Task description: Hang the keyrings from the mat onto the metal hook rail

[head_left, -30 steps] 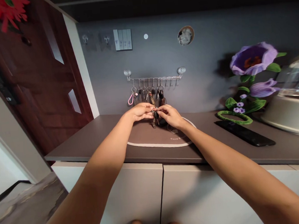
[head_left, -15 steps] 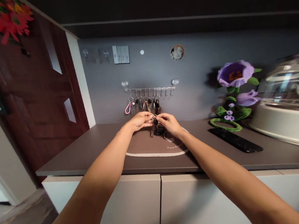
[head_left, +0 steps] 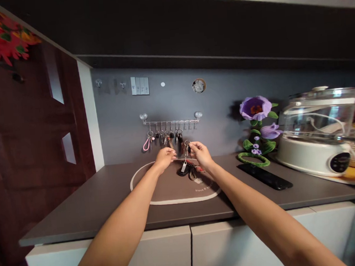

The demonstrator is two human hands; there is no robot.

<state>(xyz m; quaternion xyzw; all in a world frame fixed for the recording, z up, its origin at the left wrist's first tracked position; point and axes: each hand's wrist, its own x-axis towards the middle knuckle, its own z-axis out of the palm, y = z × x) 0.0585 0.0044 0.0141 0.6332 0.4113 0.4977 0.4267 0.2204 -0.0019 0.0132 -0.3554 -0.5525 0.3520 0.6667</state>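
Both my hands reach over a grey counter towards a metal hook rail on the wall, where several key bunches hang. My right hand pinches a key ring with a small white tag dangling under it. My left hand is closed in a pinch just left of that ring, and what it holds is hidden. Below them a dark pile of keys lies on an oval brown mat.
A purple artificial flower stands right of the mat, with a black phone flat in front of it. Further right sits a white cooker with a clear lid. A brown door is at the left, white cabinet doors below.
The view has tilted up and pulled back, showing the cooker and upper shelf. My hands have risen from the mat towards the rail, the right one lifting a key ring with a tag.
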